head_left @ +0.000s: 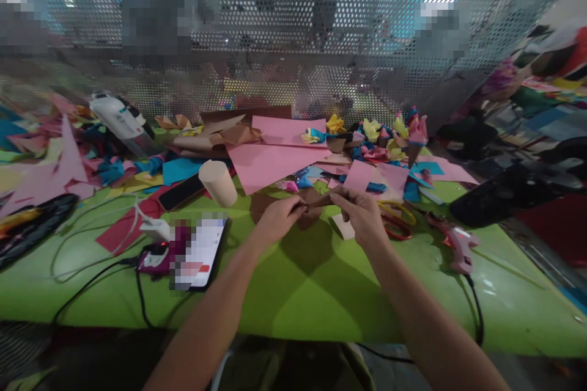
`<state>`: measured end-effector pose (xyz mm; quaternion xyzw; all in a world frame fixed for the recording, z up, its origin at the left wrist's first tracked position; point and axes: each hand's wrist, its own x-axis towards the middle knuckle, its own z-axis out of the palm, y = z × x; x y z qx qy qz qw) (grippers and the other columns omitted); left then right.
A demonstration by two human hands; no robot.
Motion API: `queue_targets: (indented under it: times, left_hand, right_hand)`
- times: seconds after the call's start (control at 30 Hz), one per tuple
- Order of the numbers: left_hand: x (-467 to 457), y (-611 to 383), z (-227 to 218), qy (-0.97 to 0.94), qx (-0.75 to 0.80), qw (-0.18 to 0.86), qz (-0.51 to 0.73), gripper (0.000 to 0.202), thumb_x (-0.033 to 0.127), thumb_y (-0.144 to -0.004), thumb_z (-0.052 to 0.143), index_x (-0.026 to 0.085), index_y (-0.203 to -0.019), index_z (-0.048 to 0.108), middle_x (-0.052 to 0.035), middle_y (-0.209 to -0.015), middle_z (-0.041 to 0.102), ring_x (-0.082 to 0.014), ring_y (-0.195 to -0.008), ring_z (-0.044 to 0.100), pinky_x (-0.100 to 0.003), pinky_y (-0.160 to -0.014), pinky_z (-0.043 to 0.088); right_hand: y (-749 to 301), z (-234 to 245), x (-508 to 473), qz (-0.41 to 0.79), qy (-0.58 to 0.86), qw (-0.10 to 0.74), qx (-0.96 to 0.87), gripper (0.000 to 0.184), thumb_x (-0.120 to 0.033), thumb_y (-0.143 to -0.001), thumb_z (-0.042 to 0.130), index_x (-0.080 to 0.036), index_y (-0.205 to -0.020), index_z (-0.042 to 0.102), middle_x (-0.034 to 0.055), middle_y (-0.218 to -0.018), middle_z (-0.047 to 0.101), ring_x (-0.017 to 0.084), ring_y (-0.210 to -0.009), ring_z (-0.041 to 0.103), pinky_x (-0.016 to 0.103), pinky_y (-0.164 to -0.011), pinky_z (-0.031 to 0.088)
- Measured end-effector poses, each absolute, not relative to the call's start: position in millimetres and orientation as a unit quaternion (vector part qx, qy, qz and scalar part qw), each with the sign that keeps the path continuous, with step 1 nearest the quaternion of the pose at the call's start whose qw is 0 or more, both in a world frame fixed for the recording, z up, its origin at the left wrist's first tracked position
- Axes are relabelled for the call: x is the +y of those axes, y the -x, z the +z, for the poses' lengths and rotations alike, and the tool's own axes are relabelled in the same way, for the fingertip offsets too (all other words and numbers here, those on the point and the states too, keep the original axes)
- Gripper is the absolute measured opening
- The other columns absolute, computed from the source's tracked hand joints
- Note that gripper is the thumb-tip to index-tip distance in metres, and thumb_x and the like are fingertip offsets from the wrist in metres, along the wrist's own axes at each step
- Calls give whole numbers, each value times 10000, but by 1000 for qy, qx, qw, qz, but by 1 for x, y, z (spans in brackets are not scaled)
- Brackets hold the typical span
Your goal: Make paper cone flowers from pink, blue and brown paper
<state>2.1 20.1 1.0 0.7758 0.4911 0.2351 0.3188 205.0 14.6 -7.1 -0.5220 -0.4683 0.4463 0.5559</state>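
In the head view a piece of brown paper [317,198] is held up between my two hands, just above the green table. My left hand [279,220] pinches its left end between thumb and fingers. The right-hand end is gripped by my right hand [361,214], with the thumb towards me. Under my right hand lies a small white piece of paper [343,227]. Scissors with yellow and red handles [398,233] rest just right of that hand, partly hidden by it. A pink glue gun [461,247] lies farther right.
A beige cardboard tube [218,183] stands left of my hands, near a phone [208,250] and a purple power socket [156,260] with cables. Pink sheets [275,162], coloured scraps and paper flowers [371,129] crowd the back. A perforated metal screen [275,24] rises behind the table.
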Motion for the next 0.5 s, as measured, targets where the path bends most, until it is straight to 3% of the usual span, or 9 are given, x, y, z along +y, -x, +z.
queue_targets:
  times: [0.17, 0.3, 0.5]
  left_hand:
    - [22, -1, 0, -768, 491, 340, 232, 193, 248, -931, 548, 193, -1020, 710, -68, -1017, 757, -238, -942, 675, -314, -831, 470]
    - [22, -3, -4, -768, 442, 385, 259, 288, 272, -920, 556, 182, -1161, 686, -90, -1183, 728, -252, -1064, 647, -336, -915, 467]
    - [21, -5, -12, -782, 456, 369, 209, 126, 234, -875, 535, 172, -870, 644, -31, -856, 667, -201, -818, 589, -295, -767, 452]
  right_hand:
    - [-205, -6, 12, 417, 528, 536, -511, 310, -476, -704, 742, -169, -715, 705, -26, -542, 540, 83, -427, 351, 230, -391, 261]
    - [-201, -1, 6, 400, 522, 491, -571, 271, -434, -780, 675, -173, -739, 736, 4, -614, 618, 92, -454, 375, 232, -417, 262]
    - [-198, -2, 5, 371, 505, 451, -636, 229, -395, -780, 672, -182, -719, 729, -2, -599, 627, 141, -543, 507, 249, -505, 369]
